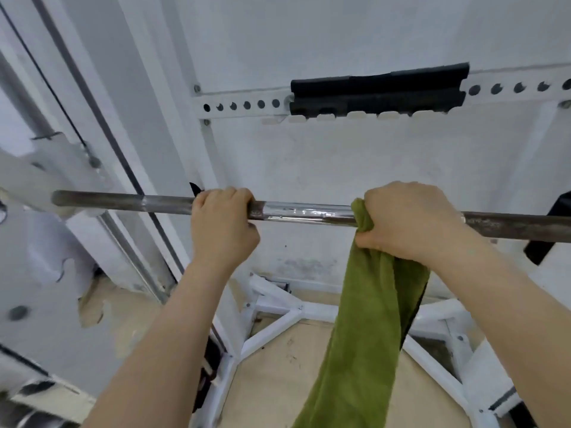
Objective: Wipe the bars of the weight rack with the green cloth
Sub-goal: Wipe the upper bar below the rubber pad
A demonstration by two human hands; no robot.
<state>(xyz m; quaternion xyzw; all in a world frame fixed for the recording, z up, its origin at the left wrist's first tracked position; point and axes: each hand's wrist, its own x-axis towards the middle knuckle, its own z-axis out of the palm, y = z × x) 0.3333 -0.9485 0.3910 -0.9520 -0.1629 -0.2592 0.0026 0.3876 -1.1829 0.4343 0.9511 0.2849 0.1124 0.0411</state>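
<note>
A horizontal metal bar (309, 210) crosses the white rack (241, 105). The left hand (221, 223) grasps the bare bar. Beside it, the right hand (408, 222) clenches the green cloth (364, 329) around the bar; the cloth's long tail hangs down below that hand.

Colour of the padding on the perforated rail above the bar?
The padding is black; head view.
</note>
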